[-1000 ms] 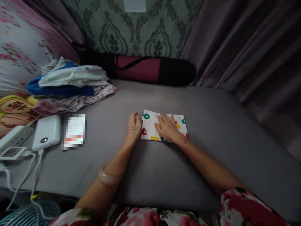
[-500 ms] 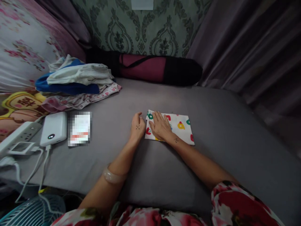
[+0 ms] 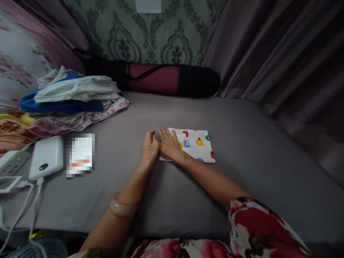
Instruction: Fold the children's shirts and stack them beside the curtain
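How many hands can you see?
2. The bare right hand lies flat on the left part of the white rectangular cloth with colourful prints. The bare left hand, loosely curled, is at that cloth's left edge. No other hands show.

We see the right hand (image 3: 169,144), formerly midway along the letter-print cloth (image 3: 195,148), now at its left end beside the left hand (image 3: 150,146).

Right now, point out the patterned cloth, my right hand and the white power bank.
Patterned cloth (image 3: 195,146), head view: its uncovered printed top.
Right hand (image 3: 170,145), head view: the back of the hand.
White power bank (image 3: 47,153), head view: its broad upper face.
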Motion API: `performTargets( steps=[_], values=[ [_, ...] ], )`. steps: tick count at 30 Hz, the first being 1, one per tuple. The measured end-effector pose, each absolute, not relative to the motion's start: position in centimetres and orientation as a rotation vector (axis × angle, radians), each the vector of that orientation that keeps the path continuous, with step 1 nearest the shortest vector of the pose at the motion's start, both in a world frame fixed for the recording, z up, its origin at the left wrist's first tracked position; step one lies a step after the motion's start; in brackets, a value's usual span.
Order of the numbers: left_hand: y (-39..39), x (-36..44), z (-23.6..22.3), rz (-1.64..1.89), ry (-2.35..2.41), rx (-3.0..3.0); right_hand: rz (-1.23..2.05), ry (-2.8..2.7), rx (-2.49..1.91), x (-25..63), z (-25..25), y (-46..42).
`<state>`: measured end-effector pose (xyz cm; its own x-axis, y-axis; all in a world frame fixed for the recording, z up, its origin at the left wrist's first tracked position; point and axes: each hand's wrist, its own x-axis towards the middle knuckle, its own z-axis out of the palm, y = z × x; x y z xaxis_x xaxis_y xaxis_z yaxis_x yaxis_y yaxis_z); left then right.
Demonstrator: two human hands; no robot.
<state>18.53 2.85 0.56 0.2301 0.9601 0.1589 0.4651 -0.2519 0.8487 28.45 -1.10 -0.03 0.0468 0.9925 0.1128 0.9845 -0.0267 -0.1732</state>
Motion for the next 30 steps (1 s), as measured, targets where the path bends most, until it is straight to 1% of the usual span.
performTargets(
  steps=[6,10,14,17,19,25,30],
  values=[
    [2.6,18.6,0.6,0.863,1.248,1.982,0.191,-1.876,-2.060,30.2,1.7,-2.2],
    [1.2,19.2,0.8,0.768,1.035,2.295,0.057,-1.813,-2.155,33.7,3.0,-5.5],
    [-0.5,20.0,0.5,0.481,0.923,2.638,0.013,-1.784,-2.342,37.1,2.3,-8.6],
    [-1.2,20.2,0.3,0.239,0.956,2.735,0.066,-1.757,-2.420,38.1,1.2,-9.3],
    [-1.4,20.2,0.3,0.168,0.983,2.754,0.087,-1.753,-2.416,38.3,0.7,-9.2],
    [0.2,20.9,2.4,0.200,0.955,2.861,0.017,-1.711,-2.304,39.4,1.1,-8.7],
    [5.0,23.4,3.8,0.162,1.035,2.837,-0.027,-1.610,-2.291,40.5,0.8,-8.8]
  ],
)
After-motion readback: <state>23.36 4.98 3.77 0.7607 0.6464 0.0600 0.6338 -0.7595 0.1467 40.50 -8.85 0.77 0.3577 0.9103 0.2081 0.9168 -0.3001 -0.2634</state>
